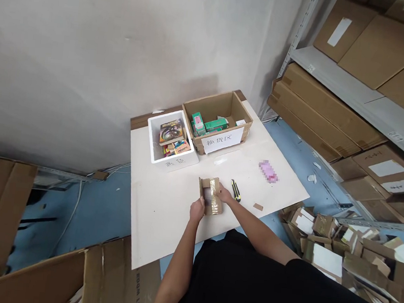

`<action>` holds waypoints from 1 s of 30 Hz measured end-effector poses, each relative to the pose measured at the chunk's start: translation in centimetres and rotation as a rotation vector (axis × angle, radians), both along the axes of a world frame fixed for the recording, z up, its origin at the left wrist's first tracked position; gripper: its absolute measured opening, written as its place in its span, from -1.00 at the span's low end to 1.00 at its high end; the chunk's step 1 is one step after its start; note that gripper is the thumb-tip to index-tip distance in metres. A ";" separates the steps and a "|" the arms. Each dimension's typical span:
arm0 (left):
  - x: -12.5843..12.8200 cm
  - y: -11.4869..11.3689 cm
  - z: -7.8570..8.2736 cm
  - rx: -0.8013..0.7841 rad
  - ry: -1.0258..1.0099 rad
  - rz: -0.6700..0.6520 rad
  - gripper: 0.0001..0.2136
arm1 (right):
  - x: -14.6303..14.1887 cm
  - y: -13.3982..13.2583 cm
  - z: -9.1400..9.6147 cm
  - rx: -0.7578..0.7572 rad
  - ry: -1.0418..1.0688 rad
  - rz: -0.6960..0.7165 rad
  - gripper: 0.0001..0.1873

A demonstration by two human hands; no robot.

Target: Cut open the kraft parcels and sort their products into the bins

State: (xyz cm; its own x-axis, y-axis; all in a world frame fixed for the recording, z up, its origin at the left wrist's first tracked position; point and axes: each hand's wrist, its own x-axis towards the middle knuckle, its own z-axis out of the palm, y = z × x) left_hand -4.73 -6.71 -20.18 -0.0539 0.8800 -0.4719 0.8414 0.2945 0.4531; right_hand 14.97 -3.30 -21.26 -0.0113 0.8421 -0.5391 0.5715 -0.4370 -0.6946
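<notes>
Carton is over table nr its front, L hand gripping left side, R hand gripping right; from my end I'd judge it's mid-opening, next move prob. needing L steady while R eases it wider.

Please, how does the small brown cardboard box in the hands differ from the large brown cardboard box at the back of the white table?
The small brown cardboard box is held by the left hand and right hand; the large brown cardboard box stands on the white table.
The small box has shiny brown tape; the large box bears a white handwritten sheet and holds green rectangular cartons.
Both are cardboard and open.
</notes>
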 end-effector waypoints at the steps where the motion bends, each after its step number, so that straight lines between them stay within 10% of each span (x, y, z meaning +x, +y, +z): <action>1: -0.1 -0.3 0.0 -0.006 -0.029 0.013 -0.45 | -0.1 -0.1 0.1 0.015 -0.040 0.009 -0.15; 9: -0.1 -2.4 -1.2 0.008 -0.102 0.248 -0.66 | -2.8 -1.7 0.1 0.040 -0.263 0.117 0.13; 21: 2.2 -0.4 -1.4 0.015 0.017 0.347 -0.69 | 3.5 -0.3 0.6 0.073 0.169 0.148 -0.05; 30: 1.5 -0.8 -0.7 0.195 0.108 0.244 -0.24 | 5.1 -2.7 -1.8 0.233 -0.074 -0.054 -0.13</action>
